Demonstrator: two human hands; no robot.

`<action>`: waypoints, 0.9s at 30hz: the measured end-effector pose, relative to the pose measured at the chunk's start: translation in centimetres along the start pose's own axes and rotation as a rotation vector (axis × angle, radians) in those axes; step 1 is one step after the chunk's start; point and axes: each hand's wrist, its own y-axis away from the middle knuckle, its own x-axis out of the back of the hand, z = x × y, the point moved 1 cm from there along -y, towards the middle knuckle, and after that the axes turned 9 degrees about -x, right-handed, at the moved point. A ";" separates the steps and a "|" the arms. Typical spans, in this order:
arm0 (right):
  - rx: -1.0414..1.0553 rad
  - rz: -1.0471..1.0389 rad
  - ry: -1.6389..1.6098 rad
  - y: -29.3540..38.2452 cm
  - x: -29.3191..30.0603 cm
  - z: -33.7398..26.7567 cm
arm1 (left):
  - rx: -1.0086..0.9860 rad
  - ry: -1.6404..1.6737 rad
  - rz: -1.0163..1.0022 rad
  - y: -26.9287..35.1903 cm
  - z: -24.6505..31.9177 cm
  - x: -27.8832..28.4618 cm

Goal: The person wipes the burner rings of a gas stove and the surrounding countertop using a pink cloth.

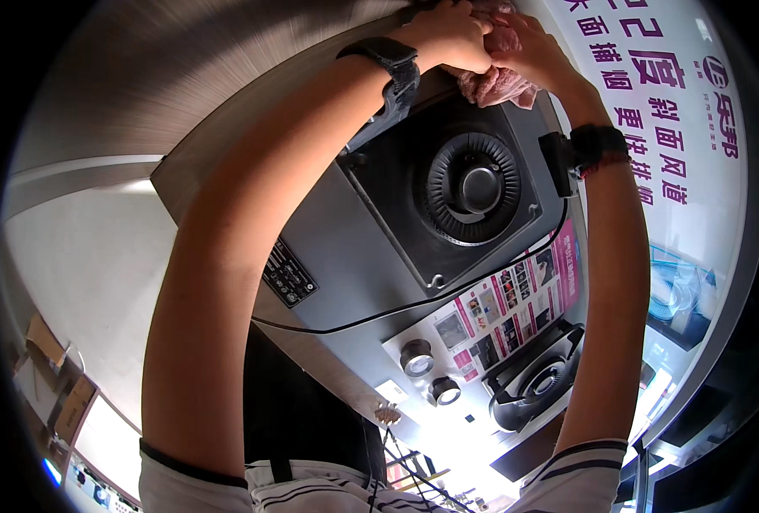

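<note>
A crumpled pink cloth [498, 86] lies at the far end of the gas cooktop [347, 224], beyond its burner. My left hand [453, 38] grips the cloth from the left, with the fingers bent over it. From the right, my right hand [536, 54] holds the same cloth, fingers curled into the folds. The hands almost meet, and part of the cloth is hidden beneath them. Just below the cloth is the black burner [472, 189] with a ribbed ring and round cap, set in a dark square plate [392, 211].
A second burner with a pan support [501, 410] stands nearer me, beside two control knobs [416, 359] and a printed leaflet [514, 301]. A black cable [353, 327] crosses the cooktop to my right wrist device [557, 165]. A white panel with purple writing [658, 70] rises on the right.
</note>
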 end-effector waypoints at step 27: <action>0.145 0.193 0.162 0.4 0.8 -4.5 | -0.432 0.040 0.407 -0.4 -4.7 -1.8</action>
